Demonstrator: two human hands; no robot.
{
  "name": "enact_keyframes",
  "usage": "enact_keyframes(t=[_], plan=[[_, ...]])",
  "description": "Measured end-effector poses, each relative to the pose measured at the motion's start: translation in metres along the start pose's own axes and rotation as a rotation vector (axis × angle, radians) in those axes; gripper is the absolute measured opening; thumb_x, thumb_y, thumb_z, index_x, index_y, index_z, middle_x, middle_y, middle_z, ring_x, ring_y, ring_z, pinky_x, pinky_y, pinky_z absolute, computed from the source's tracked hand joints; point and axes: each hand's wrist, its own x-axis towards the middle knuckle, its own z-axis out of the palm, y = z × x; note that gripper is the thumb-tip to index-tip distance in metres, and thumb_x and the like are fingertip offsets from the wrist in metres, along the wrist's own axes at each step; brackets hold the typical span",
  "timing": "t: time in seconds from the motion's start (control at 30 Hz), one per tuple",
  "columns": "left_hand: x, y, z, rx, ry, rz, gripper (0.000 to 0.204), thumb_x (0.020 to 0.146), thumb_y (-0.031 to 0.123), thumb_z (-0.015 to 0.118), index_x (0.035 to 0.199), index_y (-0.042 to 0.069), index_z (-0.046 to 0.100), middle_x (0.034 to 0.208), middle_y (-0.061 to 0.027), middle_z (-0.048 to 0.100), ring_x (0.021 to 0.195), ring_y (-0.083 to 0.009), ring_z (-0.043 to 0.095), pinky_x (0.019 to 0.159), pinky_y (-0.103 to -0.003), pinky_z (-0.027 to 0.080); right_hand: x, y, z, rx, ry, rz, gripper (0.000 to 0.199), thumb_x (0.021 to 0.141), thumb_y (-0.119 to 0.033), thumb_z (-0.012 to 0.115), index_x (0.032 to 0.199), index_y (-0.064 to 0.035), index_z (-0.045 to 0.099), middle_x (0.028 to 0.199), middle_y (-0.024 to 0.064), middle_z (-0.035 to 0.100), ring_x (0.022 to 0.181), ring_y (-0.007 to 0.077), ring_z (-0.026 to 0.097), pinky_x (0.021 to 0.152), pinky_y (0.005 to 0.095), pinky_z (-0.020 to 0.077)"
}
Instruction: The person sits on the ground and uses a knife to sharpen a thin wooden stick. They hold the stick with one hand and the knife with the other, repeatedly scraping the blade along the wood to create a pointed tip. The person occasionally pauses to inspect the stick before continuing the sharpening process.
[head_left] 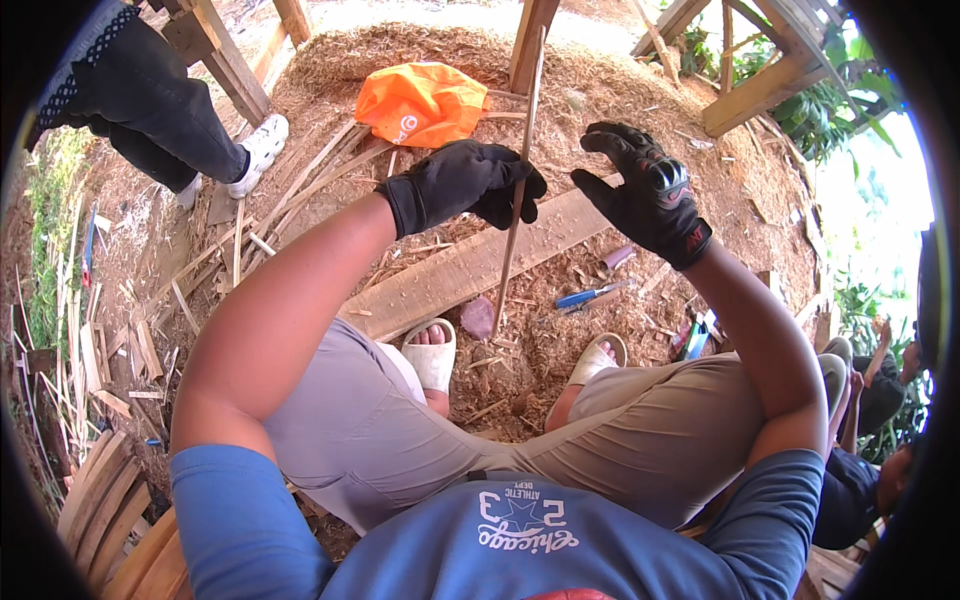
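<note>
A long, thin wooden strip (509,248) stands nearly upright between my knees, its lower end down by the wood shavings. My left hand (468,186), in a black glove, has its fingers closed round the strip at about mid-height. To the right of the strip and apart from it, my gloved right hand (648,190) is raised with thumb and fingers spread, holding nothing. Behind the strip a wide plank (440,285) lies slantwise on the ground. A blue-handled tool (577,298) rests on the shavings below my right hand, with a purplish cylinder (618,257) close by.
An orange bag (420,105) lies beyond my left hand, beside loose strips (300,195). Another person's legs (160,110) stand at far left; someone (850,500) sits at the right edge. Wooden posts (532,45) rise at the back. Curved wood pieces (105,500) lie at lower left.
</note>
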Motion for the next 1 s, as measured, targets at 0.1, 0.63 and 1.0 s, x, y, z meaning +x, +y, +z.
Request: enact_keyframes(t=[0.1,0.63,1.0], plan=[[0.003,-0.004,-0.001,0.060,-0.018,0.027,0.046,0.111,0.039,0.055,0.125,-0.001,0.070,0.101,-0.0115,0.078,0.086,-0.0189,0.076,0.076,-0.031,0.062,-0.006,0.013,0.004,0.023,-0.061,0.056,0.036,0.090,-0.029,0.082,0.116,-0.0073,0.070,0.116,0.0145,0.074,0.107,0.0373,0.071,0.093,0.0445,0.0579],[-0.004,0.013,0.016,0.687,-0.053,-0.141,0.035,0.105,0.037,0.063,0.108,0.007,0.080,0.072,-0.0011,0.070,0.067,-0.0102,0.065,0.067,-0.030,0.053,-0.018,0.035,0.006,-0.266,-0.100,-0.094,0.022,0.092,-0.027,0.075,0.110,-0.0142,0.074,0.134,0.0098,0.067,0.127,0.0338,0.062,0.104,0.0495,0.0521],[-0.029,0.021,-0.022,0.689,0.045,-0.274,0.032,0.105,0.030,0.063,0.108,0.002,0.078,0.069,-0.0005,0.062,0.062,-0.0099,0.060,0.060,-0.028,0.051,-0.072,0.116,0.021,-0.259,-0.337,0.037,0.015,0.096,-0.026,0.069,0.095,-0.0118,0.074,0.102,0.0104,0.071,0.102,0.0336,0.068,0.087,0.0461,0.0566]])
